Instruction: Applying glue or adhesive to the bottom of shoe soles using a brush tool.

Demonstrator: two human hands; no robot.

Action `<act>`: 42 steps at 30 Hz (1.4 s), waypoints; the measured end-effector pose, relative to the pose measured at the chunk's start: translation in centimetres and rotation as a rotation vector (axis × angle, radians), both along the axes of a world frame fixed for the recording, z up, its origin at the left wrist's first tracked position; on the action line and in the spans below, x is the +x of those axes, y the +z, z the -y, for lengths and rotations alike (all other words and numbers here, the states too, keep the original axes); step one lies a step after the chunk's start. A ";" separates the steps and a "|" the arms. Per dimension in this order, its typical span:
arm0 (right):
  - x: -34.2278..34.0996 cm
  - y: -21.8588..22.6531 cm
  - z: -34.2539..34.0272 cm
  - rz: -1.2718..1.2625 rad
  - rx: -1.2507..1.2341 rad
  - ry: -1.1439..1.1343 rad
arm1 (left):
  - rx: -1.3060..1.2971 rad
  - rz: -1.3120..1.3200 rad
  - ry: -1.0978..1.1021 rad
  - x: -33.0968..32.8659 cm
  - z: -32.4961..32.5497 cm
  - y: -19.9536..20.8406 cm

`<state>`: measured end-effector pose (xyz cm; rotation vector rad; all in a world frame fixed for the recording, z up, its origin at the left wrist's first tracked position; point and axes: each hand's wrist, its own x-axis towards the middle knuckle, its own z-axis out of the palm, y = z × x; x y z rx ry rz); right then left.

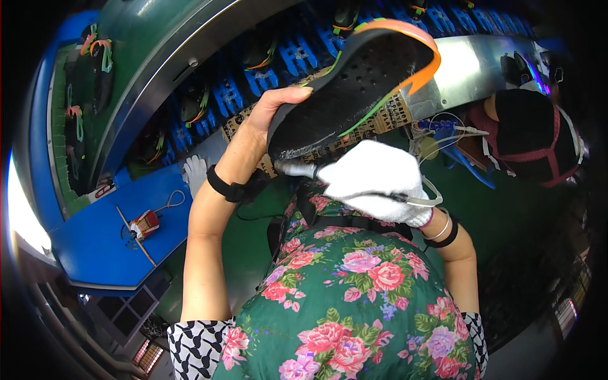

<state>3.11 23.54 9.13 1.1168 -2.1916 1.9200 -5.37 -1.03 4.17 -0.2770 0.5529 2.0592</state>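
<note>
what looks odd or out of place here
Only the gloves: the right hand wears a white one, while the left hand is bare and a loose white glove lies at the edge of the blue table. Whether they pair up, I can't tell.

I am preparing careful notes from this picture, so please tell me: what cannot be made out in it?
Head view, left hand: most fingers hidden behind the shoe sole.
Head view, right hand: exact finger placement covered by the white glove.
Head view, pale tool: tip lost in blur.
Head view, red-and-white object: too small to identify.
</note>
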 end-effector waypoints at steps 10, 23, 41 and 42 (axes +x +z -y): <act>-0.9 -0.8 -1.5 0.307 -0.137 -0.293 | -0.037 0.031 0.237 1.0 -2.9 -1.6; -4.6 0.8 -3.0 -0.501 0.457 -0.444 | 0.203 0.238 0.255 2.8 -3.9 -1.6; 1.7 -4.8 -5.3 0.914 -1.066 -0.412 | 0.656 -0.324 0.329 3.1 0.8 3.1; 1.5 -5.8 -5.7 0.924 -1.046 -0.412 | 0.674 -0.350 0.323 2.9 1.2 3.1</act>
